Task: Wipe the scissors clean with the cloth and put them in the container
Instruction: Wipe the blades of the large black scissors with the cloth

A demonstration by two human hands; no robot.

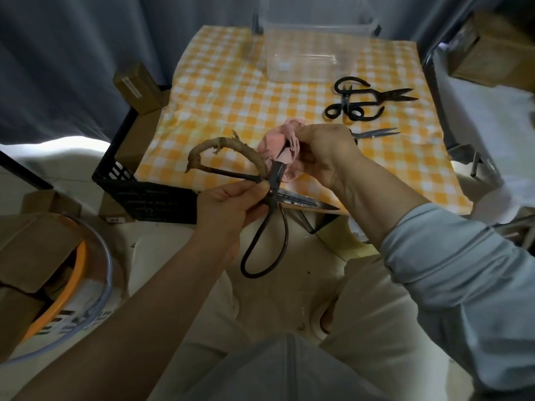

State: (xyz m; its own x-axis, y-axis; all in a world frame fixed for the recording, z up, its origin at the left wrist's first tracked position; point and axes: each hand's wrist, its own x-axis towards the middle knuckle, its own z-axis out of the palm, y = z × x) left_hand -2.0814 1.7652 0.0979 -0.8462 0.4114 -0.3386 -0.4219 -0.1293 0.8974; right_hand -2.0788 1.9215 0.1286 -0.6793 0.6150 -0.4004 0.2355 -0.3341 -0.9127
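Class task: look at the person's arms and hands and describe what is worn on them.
The left hand and right hand are bare: no gloves, rings or watch show. The right arm wears a creased, light grey-blue long sleeve ending partway up the forearm. The left forearm is uncovered as far as visible.

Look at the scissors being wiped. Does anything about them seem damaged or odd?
Yes. On the scissors the handles do not match: the upper loop is wrapped in tan binding that is frayed, with loose ends sticking out, while the lower loop is bare dark metal. The pink cloth covers one blade.
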